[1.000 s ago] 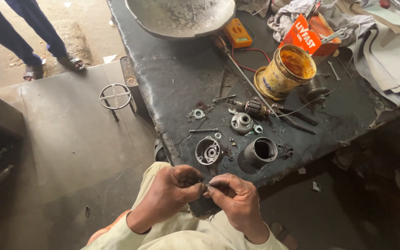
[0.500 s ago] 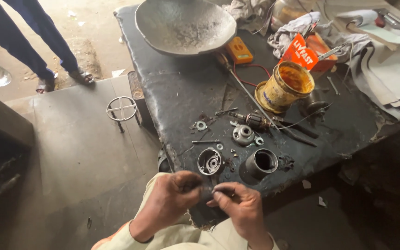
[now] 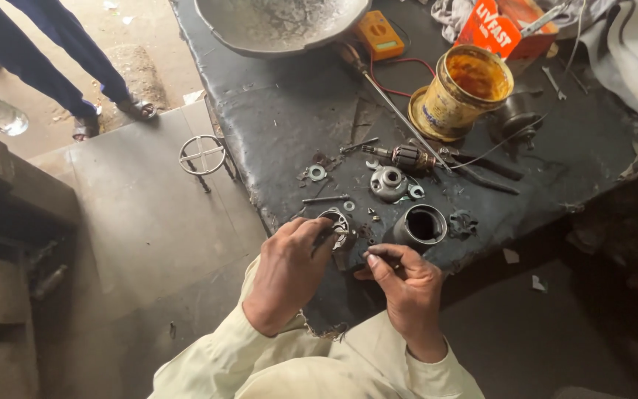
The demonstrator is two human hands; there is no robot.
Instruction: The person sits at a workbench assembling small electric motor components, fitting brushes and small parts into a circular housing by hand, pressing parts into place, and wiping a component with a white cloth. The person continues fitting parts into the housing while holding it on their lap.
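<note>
our left hand [image 3: 287, 275] curls its fingers around a small round metal end cap [image 3: 338, 222] at the near edge of the dark workbench [image 3: 297, 103], gripping it. our right hand [image 3: 405, 288] is closed in a pinch on something thin, too small for us to tell what. just beyond sits a short metal cylinder housing [image 3: 422, 226], then a round bearing plate [image 3: 389, 182] and a wound armature [image 3: 409, 158]. farther off stand a yellow tin [image 3: 463, 92], an orange meter [image 3: 380, 34] and a big metal bowl [image 3: 280, 24].
</note>
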